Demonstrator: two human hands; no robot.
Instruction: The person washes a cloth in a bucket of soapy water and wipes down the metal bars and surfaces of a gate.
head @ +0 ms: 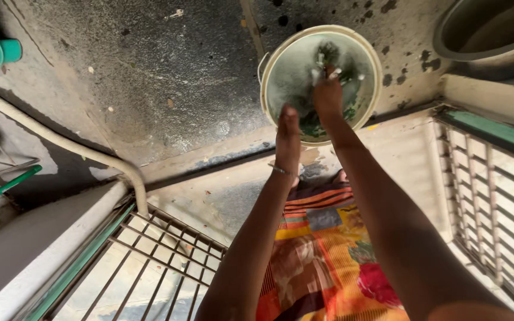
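**Both hands down in the washing bucket**

I take the cream bucket [272, 71] on the wet concrete floor [150, 77] as my landmark. It stands straight ahead of me, holding murky water with dark green leaves [313, 125] floating at its near side.

My right hand [327, 95] is over the middle of the bucket, fingers bunched and pinching a small bunch of pale stems [328, 68] that stick up past the knuckles. My left hand [288, 128] sits at the bucket's near rim, just left of the right one, with a thin bangle [281, 170] on the wrist. It points down into the water; I cannot tell whether its fingers are spread or closed on anything.

Nearer to me than the bucket, a bright patterned cloth [322, 249] covers my lap. Left of the bucket, well apart, a pale hose [60, 142] curves across the floor toward a metal grille [150, 261]. Right of the bucket and beyond it lies the rim of a large grey basin [447, 44]. A second grille [483, 196] stands to the bucket's near right.
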